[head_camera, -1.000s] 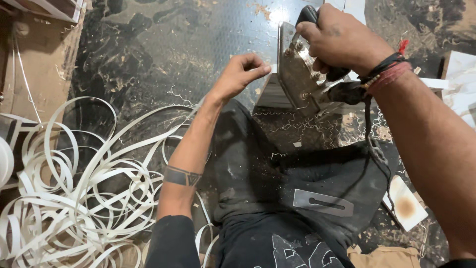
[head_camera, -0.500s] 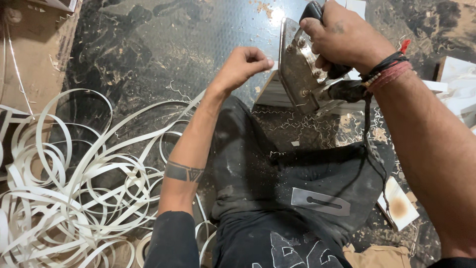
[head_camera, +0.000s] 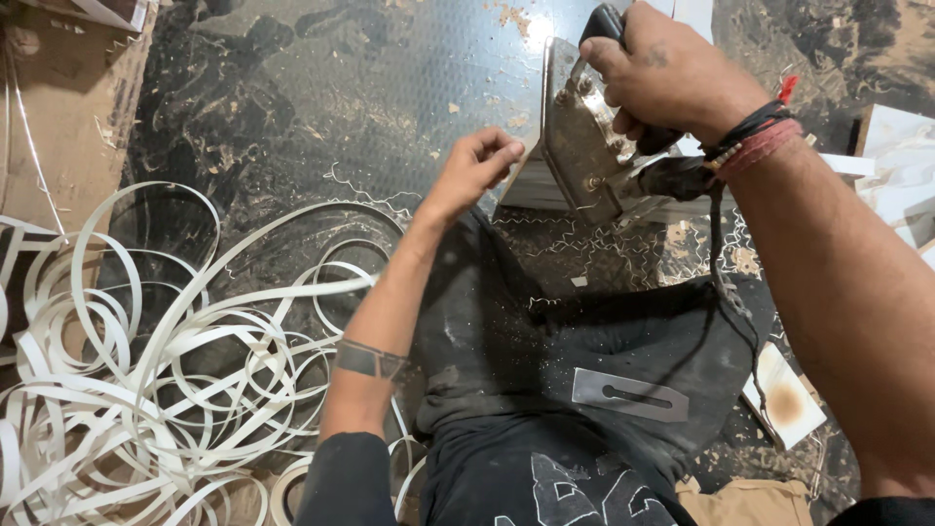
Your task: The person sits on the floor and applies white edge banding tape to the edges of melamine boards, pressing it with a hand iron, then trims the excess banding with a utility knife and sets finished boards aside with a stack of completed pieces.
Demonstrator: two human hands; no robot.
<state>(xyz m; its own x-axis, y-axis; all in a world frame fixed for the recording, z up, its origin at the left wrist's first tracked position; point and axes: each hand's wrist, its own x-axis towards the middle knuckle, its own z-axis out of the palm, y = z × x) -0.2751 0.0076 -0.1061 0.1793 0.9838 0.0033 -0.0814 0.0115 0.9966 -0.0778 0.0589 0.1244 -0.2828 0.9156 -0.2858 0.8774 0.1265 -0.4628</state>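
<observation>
White edge-band strips (head_camera: 166, 390) tangled on dark floor (head_camera: 321, 88) — flat metal blade (head_camera: 628, 394) on lap.

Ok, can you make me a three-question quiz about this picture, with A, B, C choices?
1. Where is the pile of curly strips?
A. Beside the left arm, on the floor
B. On top of the iron
C. In the right hand

2. What colour are the strips?
A. Red
B. White
C. Green

3. What is the right hand doing?
A. Resting flat on the floor
B. Holding scissors
C. Gripping the black handle of the metal iron

Answers:
1 A, the loops lie on the dark floor on the left-arm side.
2 B, every strip looks white.
3 C, its fingers wrap the handle, while the left hand pinches at the white board's edge by the iron.
</observation>
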